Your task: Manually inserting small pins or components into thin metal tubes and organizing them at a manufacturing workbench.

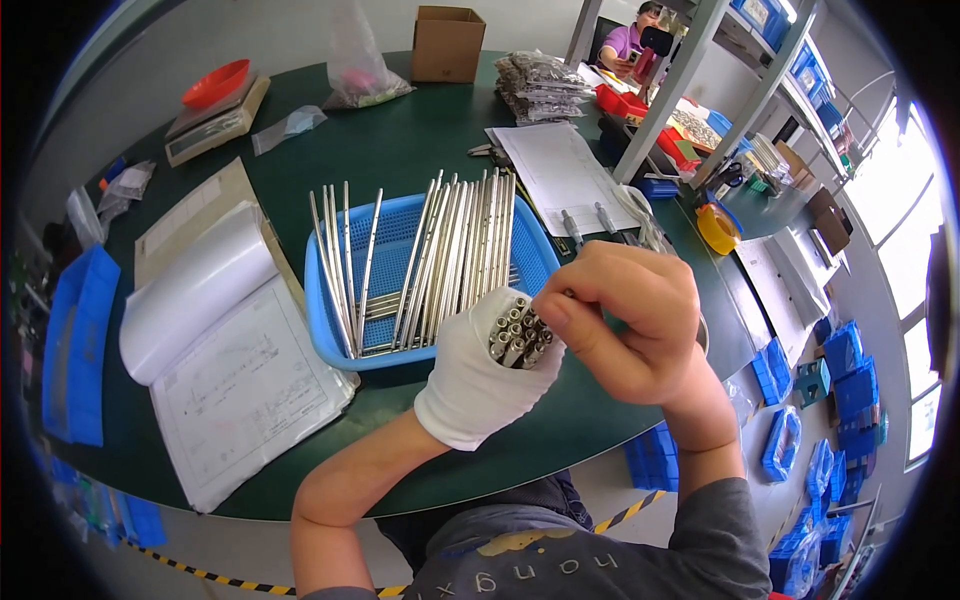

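My left hand (470,390), in a white glove, is wrapped round a bundle of thin metal tubes (514,338). Their hollow ends face up toward me. My bare right hand (635,325) is closed in a pinch right at those ends, thumb against forefinger. Something small and dark shows at its fingertips, too little to name. Just beyond the left hand stands a blue plastic basket (538,262). Many long silvery tubes (465,235) lean in it, most to the right, several to the left, with others lying across its bottom.
An open folder of papers (245,380) lies left of the basket, near a blue bin (80,345). Behind are a scale (215,120) with a red dish, a cardboard box (447,45) and stacked bags (543,85). A paper sheet (560,170) lies right. A person (625,45) sits far back.
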The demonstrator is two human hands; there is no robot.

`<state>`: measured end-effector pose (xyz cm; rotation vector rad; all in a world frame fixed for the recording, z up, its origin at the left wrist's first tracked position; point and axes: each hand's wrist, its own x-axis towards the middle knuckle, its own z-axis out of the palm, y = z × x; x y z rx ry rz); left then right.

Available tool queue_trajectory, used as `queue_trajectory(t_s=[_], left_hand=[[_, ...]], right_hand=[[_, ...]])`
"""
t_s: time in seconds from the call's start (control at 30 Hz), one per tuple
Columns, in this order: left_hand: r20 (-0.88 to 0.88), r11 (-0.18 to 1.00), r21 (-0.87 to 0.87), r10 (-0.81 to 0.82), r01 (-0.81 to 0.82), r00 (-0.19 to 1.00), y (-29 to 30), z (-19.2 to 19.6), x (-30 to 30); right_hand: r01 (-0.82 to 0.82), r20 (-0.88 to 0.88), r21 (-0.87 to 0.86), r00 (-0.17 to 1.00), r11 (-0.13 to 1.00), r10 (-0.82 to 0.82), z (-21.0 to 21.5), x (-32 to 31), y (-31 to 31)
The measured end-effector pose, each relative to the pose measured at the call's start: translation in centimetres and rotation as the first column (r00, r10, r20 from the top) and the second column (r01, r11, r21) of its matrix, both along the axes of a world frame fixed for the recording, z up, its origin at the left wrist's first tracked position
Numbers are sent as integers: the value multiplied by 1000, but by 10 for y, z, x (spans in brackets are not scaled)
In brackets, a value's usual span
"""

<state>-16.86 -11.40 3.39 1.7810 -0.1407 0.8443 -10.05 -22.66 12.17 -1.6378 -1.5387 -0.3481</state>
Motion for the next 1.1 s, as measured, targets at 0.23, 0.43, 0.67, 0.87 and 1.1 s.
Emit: queue_trajectory(t_s=[0.23,0.43,0.67,0.87,1.1], left_hand=[[3,999,-42,16,-16,1000,-2,0,1],[-76,998,-63,8,-13,997,-1,2,-3],[-23,999,-44,-6,5,1000,-1,3,-2],[-46,989,-140,-55,48,997,-2,1,-1],[-31,974,-206,-108,99,994,-5,1,-2]], right_hand=[[73,208,-61,976,995,-58,16,2,-2],[40,197,38,979,998,-47,18,8,3],[33,80,14,996,999,-34,9,8,3],[-2,157,4,988,1000,1,11,12,4],[13,240,-9,971,1000,-10,11,11,4]])
